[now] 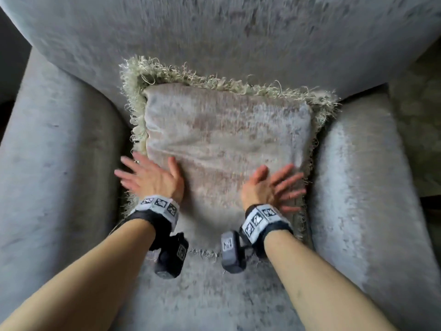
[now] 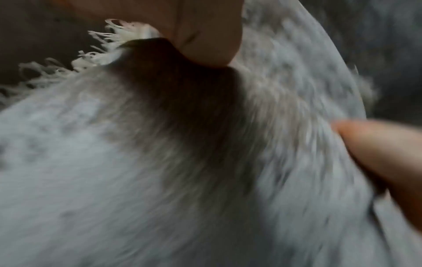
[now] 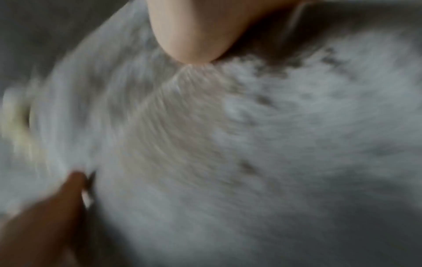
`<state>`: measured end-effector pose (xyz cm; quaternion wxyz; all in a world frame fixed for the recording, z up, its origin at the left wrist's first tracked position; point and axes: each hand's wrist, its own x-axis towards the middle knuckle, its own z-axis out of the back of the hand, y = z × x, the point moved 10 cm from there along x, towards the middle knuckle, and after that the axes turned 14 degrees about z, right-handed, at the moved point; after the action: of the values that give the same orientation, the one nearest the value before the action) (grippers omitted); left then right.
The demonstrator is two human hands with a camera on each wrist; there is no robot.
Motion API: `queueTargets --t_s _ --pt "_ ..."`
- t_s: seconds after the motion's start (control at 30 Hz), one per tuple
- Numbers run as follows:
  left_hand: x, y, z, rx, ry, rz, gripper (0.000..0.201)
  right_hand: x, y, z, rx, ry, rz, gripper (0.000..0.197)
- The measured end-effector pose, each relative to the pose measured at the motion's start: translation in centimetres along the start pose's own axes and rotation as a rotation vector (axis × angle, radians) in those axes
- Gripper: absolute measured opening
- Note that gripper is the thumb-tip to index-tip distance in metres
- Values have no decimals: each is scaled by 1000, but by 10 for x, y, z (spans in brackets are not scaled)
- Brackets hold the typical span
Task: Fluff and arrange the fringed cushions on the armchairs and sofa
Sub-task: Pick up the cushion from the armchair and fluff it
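Note:
A pale grey-pink cushion (image 1: 224, 139) with a shaggy cream fringe (image 1: 167, 72) leans against the back of a grey velvet armchair (image 1: 214, 32). My left hand (image 1: 152, 177) lies flat with spread fingers on the cushion's lower left edge. My right hand (image 1: 274, 187) is spread flat on its lower right part, fingers pointing right. Both hands are blurred. The left wrist view shows the cushion fabric (image 2: 160, 162), fringe (image 2: 68, 66) and a fingertip (image 2: 205, 41). The right wrist view shows blurred fabric (image 3: 251, 144) under a fingertip (image 3: 194, 41).
The armchair's wide padded arms (image 1: 55, 151) (image 1: 365, 175) close in the cushion on both sides. The seat (image 1: 202, 295) shows in front of the cushion. A patterned floor (image 1: 420, 103) lies to the right of the chair.

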<state>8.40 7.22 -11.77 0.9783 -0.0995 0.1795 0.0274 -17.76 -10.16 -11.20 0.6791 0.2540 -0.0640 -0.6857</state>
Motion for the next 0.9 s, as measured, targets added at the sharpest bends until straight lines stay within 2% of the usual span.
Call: queueTargets --t_s 0.03,0.07,0.1,0.13,0.17,0.23,0.27,0.3,0.37,0.4,0.43,0.5,0.53,0.57,0.63,0.67,0.8,0.9 --pt "-8 -19 8 12 -34 -129 75 -3 22 5 -11 -33 129 66" --pt "-25 -44 7 62 -57 -375 71 -12 50 -1 -94 11 366 63" --pt "-46 -62 -2 122 -37 -617 67 -23 64 -14 -157 84 529 61" --pt "-59 -66 -11 180 15 -755 65 -31 55 -25 -168 170 508 59" --pt "-62 -59 -19 247 69 -780 64 -31 26 -28 -99 196 302 62" --pt "-51 -40 -19 259 89 -670 63 -31 -27 -17 113 115 -220 74" --pt "-52 -43 -10 213 58 -663 63 -28 -23 -6 105 86 -259 77" --pt "-63 -56 0 160 10 -732 62 -21 -1 6 59 42 -110 75" --pt "-84 -85 3 170 3 -884 60 -14 66 6 -71 83 370 62" --pt "-85 -95 0 232 33 -887 60 -16 81 -1 -105 150 461 57" --pt "-82 -98 -2 311 38 -848 59 -17 76 -4 -81 190 387 56" --pt "-78 -102 8 395 -8 -764 56 -17 55 3 -12 215 138 56" --pt "-83 -108 18 408 -27 -757 53 -18 58 16 -7 214 132 57" --pt "-95 -117 28 413 -28 -785 49 -18 68 34 -10 190 187 56" --pt "-128 -151 52 385 -50 -892 41 -12 85 76 -51 134 303 56" --pt "-147 -171 66 375 -67 -951 39 -7 84 100 -59 114 304 55" --pt "-228 -230 99 418 -78 -1147 36 3 42 206 -97 -19 231 43" --pt "-303 -257 104 468 -47 -1255 36 -4 -19 287 -136 -88 117 36"
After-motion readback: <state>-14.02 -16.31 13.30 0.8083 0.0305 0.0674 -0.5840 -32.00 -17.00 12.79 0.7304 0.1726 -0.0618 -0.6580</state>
